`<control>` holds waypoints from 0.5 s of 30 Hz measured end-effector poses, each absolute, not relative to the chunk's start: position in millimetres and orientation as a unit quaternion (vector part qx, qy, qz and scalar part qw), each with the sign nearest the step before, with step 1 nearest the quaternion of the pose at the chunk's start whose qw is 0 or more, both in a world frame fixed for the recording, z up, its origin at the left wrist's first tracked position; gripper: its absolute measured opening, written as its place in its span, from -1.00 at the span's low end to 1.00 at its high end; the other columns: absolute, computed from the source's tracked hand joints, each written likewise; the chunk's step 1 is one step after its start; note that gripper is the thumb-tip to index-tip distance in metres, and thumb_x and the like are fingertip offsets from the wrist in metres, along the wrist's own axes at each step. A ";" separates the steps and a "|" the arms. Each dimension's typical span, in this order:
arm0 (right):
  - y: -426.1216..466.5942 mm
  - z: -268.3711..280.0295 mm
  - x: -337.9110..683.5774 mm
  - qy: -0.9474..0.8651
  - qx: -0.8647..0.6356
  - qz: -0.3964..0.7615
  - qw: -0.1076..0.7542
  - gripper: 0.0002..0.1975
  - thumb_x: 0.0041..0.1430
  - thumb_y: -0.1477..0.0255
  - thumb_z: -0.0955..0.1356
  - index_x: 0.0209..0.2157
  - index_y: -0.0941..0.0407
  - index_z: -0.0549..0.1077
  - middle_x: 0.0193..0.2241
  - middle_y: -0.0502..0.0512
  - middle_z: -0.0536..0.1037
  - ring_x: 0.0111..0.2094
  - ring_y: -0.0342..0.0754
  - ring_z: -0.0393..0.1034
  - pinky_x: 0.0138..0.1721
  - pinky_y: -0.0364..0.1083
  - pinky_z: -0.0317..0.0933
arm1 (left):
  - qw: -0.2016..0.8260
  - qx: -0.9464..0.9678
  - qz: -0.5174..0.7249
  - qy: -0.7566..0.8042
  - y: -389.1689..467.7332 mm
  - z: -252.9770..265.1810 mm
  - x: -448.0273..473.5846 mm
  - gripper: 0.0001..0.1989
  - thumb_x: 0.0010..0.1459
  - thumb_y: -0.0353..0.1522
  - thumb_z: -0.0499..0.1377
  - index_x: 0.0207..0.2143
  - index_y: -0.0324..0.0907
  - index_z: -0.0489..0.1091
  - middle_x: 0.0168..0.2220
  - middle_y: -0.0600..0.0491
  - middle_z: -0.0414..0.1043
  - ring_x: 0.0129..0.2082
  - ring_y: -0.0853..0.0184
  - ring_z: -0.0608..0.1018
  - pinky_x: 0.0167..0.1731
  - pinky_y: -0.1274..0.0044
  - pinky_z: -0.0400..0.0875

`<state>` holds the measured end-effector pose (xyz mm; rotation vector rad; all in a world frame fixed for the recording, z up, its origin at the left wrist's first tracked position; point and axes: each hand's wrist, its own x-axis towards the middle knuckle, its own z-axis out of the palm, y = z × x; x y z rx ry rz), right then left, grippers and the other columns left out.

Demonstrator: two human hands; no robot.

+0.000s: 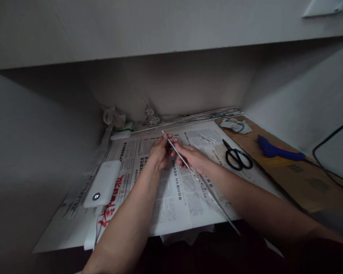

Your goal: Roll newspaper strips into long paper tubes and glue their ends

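Observation:
A long thin rolled paper stick [190, 167] slants across the middle, its tip up near my fingers and its lower end past the table's front edge. My left hand [160, 148] pinches it close to the tip, thumb on top. Just below, my right hand [188, 154] has its fingers closed around the same stick. Both hands are above the newspaper [162, 207] that covers the table. Some fingertips are hidden behind the stick and the hands.
Black scissors [238, 158] lie right of my hands. Beyond them a blue glue gun [278, 150] with a cord rests on cardboard [308, 182]. A white power bank [103, 184] is at left. Several paper sticks [202, 117] and a woven paper piece [151, 115] are along the back wall.

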<state>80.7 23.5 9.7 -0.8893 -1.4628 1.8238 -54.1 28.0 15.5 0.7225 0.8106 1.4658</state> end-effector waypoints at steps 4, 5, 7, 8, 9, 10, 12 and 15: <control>21.9 7.4 79.6 -0.614 -0.349 0.618 0.345 -0.62 0.10 0.09 0.29 -0.48 0.15 0.34 -0.78 -0.11 0.27 -0.74 -0.23 0.09 -0.66 -0.21 -0.02 | 0.611 0.298 0.643 0.353 30.3 13.6 -56.4 -0.79 0.14 -0.24 0.13 -0.34 -0.22 0.37 -0.42 0.01 0.48 -0.56 0.44 0.47 -0.71 0.66 0.20; 21.4 7.1 79.5 -0.588 -0.339 0.653 0.336 -0.62 0.11 0.08 0.28 -0.47 0.14 0.33 -0.77 -0.12 0.26 -0.74 -0.23 0.09 -0.67 -0.21 -0.03 | 0.619 0.292 0.641 0.349 30.2 13.7 -56.4 -0.79 0.14 -0.24 0.13 -0.33 -0.21 0.36 -0.42 0.01 0.48 -0.55 0.43 0.47 -0.70 0.66 0.20; 20.6 6.8 79.4 -0.519 -0.309 0.738 0.301 -0.62 0.11 0.07 0.27 -0.44 0.13 0.30 -0.76 -0.14 0.23 -0.73 -0.22 0.12 -0.67 -0.21 -0.02 | 0.632 0.277 0.638 0.343 29.8 14.1 -56.1 -0.79 0.13 -0.22 0.14 -0.33 -0.21 0.35 -0.41 0.01 0.48 -0.56 0.43 0.47 -0.70 0.65 0.22; 20.6 6.9 79.5 -0.493 -0.299 0.766 0.284 -0.62 0.10 0.07 0.27 -0.42 0.13 0.29 -0.75 -0.15 0.23 -0.71 -0.21 0.14 -0.66 -0.21 0.00 | 0.635 0.271 0.638 0.341 29.7 14.3 -56.0 -0.78 0.12 -0.22 0.15 -0.33 -0.21 0.35 -0.41 0.01 0.47 -0.56 0.43 0.47 -0.70 0.65 0.22; 20.8 7.0 79.4 -0.486 -0.299 0.774 0.276 -0.62 0.10 0.06 0.27 -0.41 0.13 0.30 -0.74 -0.14 0.24 -0.70 -0.20 0.17 -0.65 -0.20 0.02 | 0.636 0.267 0.639 0.340 29.7 14.4 -55.9 -0.78 0.12 -0.21 0.15 -0.34 -0.21 0.35 -0.41 0.01 0.47 -0.56 0.43 0.47 -0.70 0.65 0.22; 21.1 7.0 79.3 -0.497 -0.310 0.760 0.281 -0.61 0.09 0.06 0.28 -0.40 0.13 0.31 -0.73 -0.13 0.26 -0.70 -0.20 0.18 -0.64 -0.20 0.03 | 0.633 0.266 0.642 0.340 29.8 14.4 -56.0 -0.77 0.12 -0.21 0.15 -0.34 -0.21 0.34 -0.41 0.01 0.47 -0.57 0.43 0.46 -0.71 0.65 0.21; 21.9 6.7 78.9 -0.555 -0.344 0.691 0.311 -0.62 0.09 0.08 0.29 -0.42 0.15 0.35 -0.74 -0.10 0.30 -0.71 -0.22 0.16 -0.65 -0.21 0.00 | 0.623 0.267 0.649 0.345 30.1 14.5 -56.1 -0.77 0.13 -0.21 0.14 -0.35 -0.22 0.34 -0.42 0.01 0.46 -0.58 0.44 0.46 -0.72 0.66 0.20; 21.9 6.1 78.5 -0.570 -0.349 0.668 0.327 -0.65 0.10 0.13 0.30 -0.46 0.16 0.36 -0.76 -0.10 0.28 -0.73 -0.23 0.11 -0.66 -0.22 -0.05 | 0.625 0.261 0.650 0.345 30.0 15.3 -55.9 -0.76 0.13 -0.21 0.14 -0.35 -0.23 0.35 -0.43 0.01 0.46 -0.58 0.45 0.46 -0.72 0.67 0.20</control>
